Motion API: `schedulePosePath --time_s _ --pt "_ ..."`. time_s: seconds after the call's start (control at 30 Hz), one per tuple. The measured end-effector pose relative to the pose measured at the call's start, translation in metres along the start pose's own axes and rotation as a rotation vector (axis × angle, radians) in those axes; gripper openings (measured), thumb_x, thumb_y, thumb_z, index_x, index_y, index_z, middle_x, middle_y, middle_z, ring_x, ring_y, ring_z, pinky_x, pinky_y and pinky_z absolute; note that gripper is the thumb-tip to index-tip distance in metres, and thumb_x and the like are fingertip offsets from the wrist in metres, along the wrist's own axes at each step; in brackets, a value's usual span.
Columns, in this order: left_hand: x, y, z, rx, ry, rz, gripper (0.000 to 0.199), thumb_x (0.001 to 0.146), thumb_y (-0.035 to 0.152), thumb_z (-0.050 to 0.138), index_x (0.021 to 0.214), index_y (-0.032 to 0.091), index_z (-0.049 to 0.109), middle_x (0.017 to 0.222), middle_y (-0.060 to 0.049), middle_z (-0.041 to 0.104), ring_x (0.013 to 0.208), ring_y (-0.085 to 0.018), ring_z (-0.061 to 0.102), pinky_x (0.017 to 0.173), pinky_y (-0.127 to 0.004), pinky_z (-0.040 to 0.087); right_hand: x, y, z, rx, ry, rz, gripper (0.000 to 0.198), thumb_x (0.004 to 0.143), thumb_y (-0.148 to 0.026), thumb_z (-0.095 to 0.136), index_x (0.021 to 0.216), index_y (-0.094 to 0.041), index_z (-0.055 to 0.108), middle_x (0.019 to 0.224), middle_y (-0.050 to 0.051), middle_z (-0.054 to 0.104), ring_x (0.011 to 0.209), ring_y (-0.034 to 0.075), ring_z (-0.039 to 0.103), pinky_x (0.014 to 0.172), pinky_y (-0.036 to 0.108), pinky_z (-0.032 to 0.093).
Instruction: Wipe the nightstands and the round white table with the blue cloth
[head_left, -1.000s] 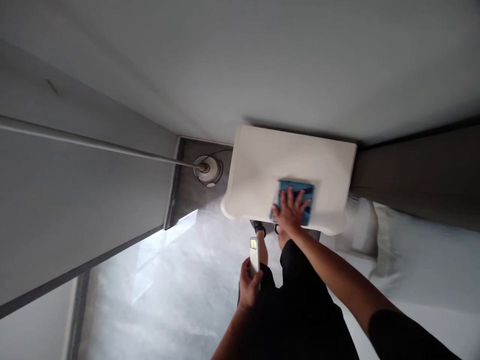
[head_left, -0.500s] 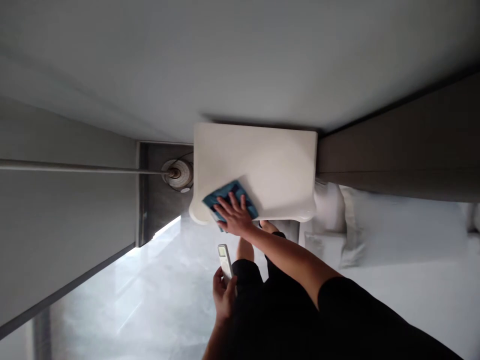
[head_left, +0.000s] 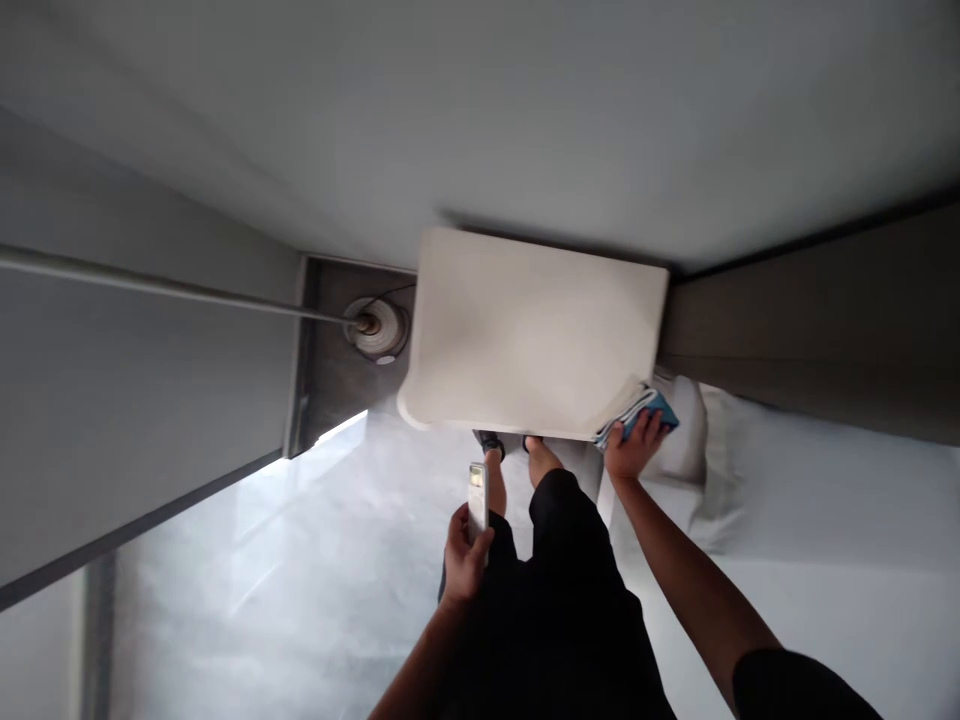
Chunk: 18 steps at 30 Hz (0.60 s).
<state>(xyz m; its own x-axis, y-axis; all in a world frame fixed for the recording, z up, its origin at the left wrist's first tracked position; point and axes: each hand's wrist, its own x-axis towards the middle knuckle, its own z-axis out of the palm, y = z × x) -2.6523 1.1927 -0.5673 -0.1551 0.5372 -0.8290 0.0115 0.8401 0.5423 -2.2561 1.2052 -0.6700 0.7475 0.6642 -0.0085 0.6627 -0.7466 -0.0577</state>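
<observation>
A folded blue cloth [head_left: 639,398] with pale inner layers sits at the near right corner of a cream table [head_left: 532,335], partly on its top and partly hanging past its edge. The person's right hand [head_left: 631,452] is clamped on the cloth, thumb on the table side and fingers bent over the blue face. The cloth lies directly under and ahead of this hand, touching it.

The step in hand appears to be wiping the table's near right corner. The next move seems to call for a firm hold on the folds, so that the cloth follows the rounded edge without slipping off.

The left hand [head_left: 465,562] is in front of the table's near edge, well apart from the cloth, its fingers and thumb closed around an upright white remote control [head_left: 478,500] with a small lit display.

The person's feet [head_left: 541,458] show just below the table's near edge, on a pale, shiny floor [head_left: 225,550]. Left of the table stands a round base [head_left: 382,328] with a long pole [head_left: 187,292]. Right of the table are a pale pillow [head_left: 686,425] and a white bed [head_left: 847,510]. Behind the table rises a plain grey wall [head_left: 480,120].
</observation>
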Motion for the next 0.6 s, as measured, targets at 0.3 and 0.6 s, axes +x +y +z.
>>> schedulePosePath --time_s 0.3,0.6 --pt "-0.002 -0.015 -0.035 -0.133 0.032 -0.035 0.079 0.069 0.056 0.096 0.133 0.019 0.07 0.107 -0.01 0.081 0.096 -0.028 0.075 0.087 -0.038 0.06 -0.084 -0.192 -0.009 -0.018 -0.439 -0.709 0.067 0.112 -0.054 0.067 0.175 -0.032 0.064 0.194 0.015 0.038 0.179 0.066 0.008 0.126 0.105 0.008" --pt "-0.013 -0.042 -0.059 -0.249 0.15 -0.057 0.076 0.07 0.059 0.098 0.13 0.02 0.072 0.1 -0.005 0.079 0.089 -0.024 0.072 0.082 -0.035 0.056 -0.122 -0.381 0.007 0.129 -0.589 -1.476 0.064 0.115 -0.026 0.065 0.179 -0.03 0.057 0.193 0.009 0.042 0.183 0.052 0.017 0.138 0.096 0.011"
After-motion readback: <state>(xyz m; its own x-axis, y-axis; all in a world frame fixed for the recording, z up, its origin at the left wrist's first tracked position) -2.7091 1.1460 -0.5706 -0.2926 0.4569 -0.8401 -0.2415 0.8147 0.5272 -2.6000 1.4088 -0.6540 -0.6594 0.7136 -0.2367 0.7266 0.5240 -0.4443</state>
